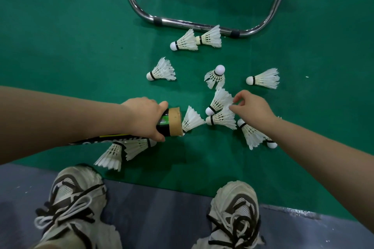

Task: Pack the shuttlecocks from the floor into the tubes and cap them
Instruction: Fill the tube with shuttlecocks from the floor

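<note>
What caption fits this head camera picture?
Left hand holds the tube while right hand reaches for shuttlecocks on the floor.

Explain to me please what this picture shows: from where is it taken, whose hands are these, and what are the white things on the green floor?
The single picture comes from a camera worn on a person's head, looking down. The left hand grips a black cardboard tube with a tan taped mouth; a white feather shuttlecock sticks out of that mouth. The right hand reaches for two overlapping shuttlecocks, fingers at their feathers. More shuttlecocks lie scattered on the green court floor. Beyond them stands a bent chrome metal frame. Below are the person's white sneakers.
</note>
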Available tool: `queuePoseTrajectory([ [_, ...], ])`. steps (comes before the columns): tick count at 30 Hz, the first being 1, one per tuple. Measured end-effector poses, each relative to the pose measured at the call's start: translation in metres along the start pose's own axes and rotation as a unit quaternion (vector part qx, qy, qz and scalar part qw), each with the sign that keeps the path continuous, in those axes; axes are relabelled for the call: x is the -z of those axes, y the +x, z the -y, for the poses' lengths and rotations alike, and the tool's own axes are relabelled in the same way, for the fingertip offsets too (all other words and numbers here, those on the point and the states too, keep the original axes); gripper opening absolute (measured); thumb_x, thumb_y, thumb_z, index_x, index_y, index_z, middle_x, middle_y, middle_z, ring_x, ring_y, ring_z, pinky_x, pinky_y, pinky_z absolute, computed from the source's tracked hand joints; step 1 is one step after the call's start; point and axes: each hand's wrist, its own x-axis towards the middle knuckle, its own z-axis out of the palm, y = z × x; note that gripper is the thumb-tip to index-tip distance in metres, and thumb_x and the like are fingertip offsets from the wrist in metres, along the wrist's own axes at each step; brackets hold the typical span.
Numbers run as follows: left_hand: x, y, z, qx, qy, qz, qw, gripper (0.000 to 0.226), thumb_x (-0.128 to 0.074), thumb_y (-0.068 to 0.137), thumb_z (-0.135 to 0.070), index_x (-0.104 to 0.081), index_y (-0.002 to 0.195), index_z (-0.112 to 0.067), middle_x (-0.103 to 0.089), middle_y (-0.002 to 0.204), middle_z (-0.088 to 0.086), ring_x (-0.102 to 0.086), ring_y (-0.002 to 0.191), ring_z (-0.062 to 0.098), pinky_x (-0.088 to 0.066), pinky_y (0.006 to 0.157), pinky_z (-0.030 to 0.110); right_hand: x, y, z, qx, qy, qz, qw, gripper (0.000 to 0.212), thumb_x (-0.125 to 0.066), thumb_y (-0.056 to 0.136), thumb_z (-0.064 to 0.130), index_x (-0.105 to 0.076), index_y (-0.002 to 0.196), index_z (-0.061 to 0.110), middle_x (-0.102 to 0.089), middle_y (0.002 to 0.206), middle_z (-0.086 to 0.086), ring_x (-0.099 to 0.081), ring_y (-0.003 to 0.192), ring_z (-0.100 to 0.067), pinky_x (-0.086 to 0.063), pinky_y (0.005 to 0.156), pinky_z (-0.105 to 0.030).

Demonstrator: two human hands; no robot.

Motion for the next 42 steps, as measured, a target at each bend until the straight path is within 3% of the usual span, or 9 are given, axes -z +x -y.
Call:
queuePoseTrajectory([
  [4, 0.004, -0.001, -0.003, 0.003, -0.004, 0.001, 1.0, 0.062, -0.065, 0.07, -0.066, -0.031, 0.096, -0.021, -0.043, 0.075, -0.003, -0.052, 0.077, 0.021, -0.045, 0.062, 0.031, -0.007, -0.003, -0.005, -0.008, -0.039, 0.039, 0.998, 0.032, -0.062, 0.083, 0.023, -0.048, 0.111, 0.018, -0.062, 0.083, -0.002, -0.058, 0.074, -0.018, -0.043, 0.059, -0.028],
  [7, 0.006, -0.002, -0.007, 0.003, -0.012, 0.003, 1.0, 0.062, -0.065, 0.069, -0.066, -0.033, 0.097, -0.021, -0.044, 0.076, -0.003, -0.052, 0.077, 0.021, -0.048, 0.064, 0.033, -0.005, -0.002, -0.009, -0.008, 0.066, 0.024, 0.998, 0.032, -0.059, 0.084, 0.01, -0.052, 0.114, 0.018, -0.062, 0.085, 0.002, -0.056, 0.073, -0.011, -0.041, 0.056, -0.023],
  [11, 0.013, 0.0, -0.012, 0.004, -0.022, 0.0, 1.0, 0.061, -0.064, 0.069, -0.066, -0.035, 0.098, -0.021, -0.049, 0.078, -0.002, -0.054, 0.074, 0.019, -0.05, 0.065, 0.034, 0.009, 0.002, -0.016, -0.045, 0.225, -0.027, 0.973, 0.025, -0.059, 0.086, 0.011, -0.053, 0.109, 0.021, -0.066, 0.097, 0.001, -0.062, 0.091, -0.017, -0.052, 0.083, -0.036],
  [18, 0.036, 0.012, -0.036, -0.015, -0.023, -0.037, 0.999, 0.064, -0.065, 0.069, -0.068, -0.033, 0.093, -0.018, -0.049, 0.07, -0.001, -0.046, 0.06, 0.014, -0.044, 0.056, 0.032, 0.029, -0.012, -0.044, -0.055, 0.055, -0.006, 0.997, 0.017, -0.05, 0.085, 0.012, -0.057, 0.098, 0.022, -0.062, 0.092, -0.001, -0.051, 0.063, -0.014, -0.038, 0.051, -0.024],
  [24, 0.056, 0.028, -0.071, -0.042, 0.0, -0.05, 0.998, 0.064, -0.063, 0.07, -0.068, -0.033, 0.093, -0.016, -0.05, 0.07, 0.0, -0.047, 0.06, 0.015, -0.047, 0.059, 0.034, 0.031, -0.029, -0.065, -0.116, 0.107, 0.029, 0.987, 0.011, -0.046, 0.09, 0.013, -0.056, 0.094, 0.017, -0.067, 0.07, -0.004, -0.062, 0.059, -0.015, -0.054, 0.064, -0.031],
  [30, 0.066, 0.035, -0.099, -0.054, 0.027, -0.04, 0.997, 0.064, -0.062, 0.072, -0.069, -0.032, 0.093, -0.016, -0.05, 0.07, 0.001, -0.047, 0.059, 0.014, -0.043, 0.054, 0.031, 0.03, -0.05, -0.085, -0.209, 0.258, 0.119, 0.936, 0.012, -0.046, 0.093, 0.014, -0.05, 0.103, 0.019, -0.065, 0.084, -0.009, -0.062, 0.067, -0.021, -0.052, 0.065, -0.03],
  [34, 0.068, 0.04, -0.107, -0.054, 0.033, -0.04, 0.997, 0.064, -0.062, 0.071, -0.069, -0.032, 0.092, -0.016, -0.05, 0.069, 0.0, -0.047, 0.059, 0.014, -0.043, 0.054, 0.031, 0.02, -0.055, -0.093, -0.185, 0.388, 0.164, 0.888, 0.035, -0.05, 0.093, 0.009, -0.053, 0.125, 0.021, -0.057, 0.122, -0.003, -0.053, 0.115, -0.017, -0.045, 0.091, -0.035],
  [38, 0.073, 0.041, -0.104, -0.041, 0.034, -0.047, 0.998, 0.065, -0.061, 0.071, -0.069, -0.033, 0.095, -0.016, -0.05, 0.07, 0.0, -0.048, 0.06, 0.014, -0.041, 0.051, 0.03, 0.029, -0.049, -0.089, -0.13, 0.545, 0.155, 0.813, 0.04, -0.044, 0.094, 0.003, -0.051, 0.13, 0.021, -0.055, 0.125, 0.006, -0.053, 0.113, -0.014, -0.043, 0.093, -0.035],
  [42, 0.075, 0.042, -0.095, -0.021, 0.028, -0.052, 0.998, 0.067, -0.061, 0.07, -0.07, -0.033, 0.097, -0.016, -0.053, 0.071, 0.0, -0.05, 0.062, 0.015, -0.049, 0.058, 0.034, 0.045, -0.04, -0.095, -0.085, 0.392, -0.029, 0.916, 0.038, -0.046, 0.09, -0.001, -0.059, 0.114, 0.026, -0.061, 0.121, 0.002, -0.057, 0.104, -0.012, -0.045, 0.087, -0.028],
])
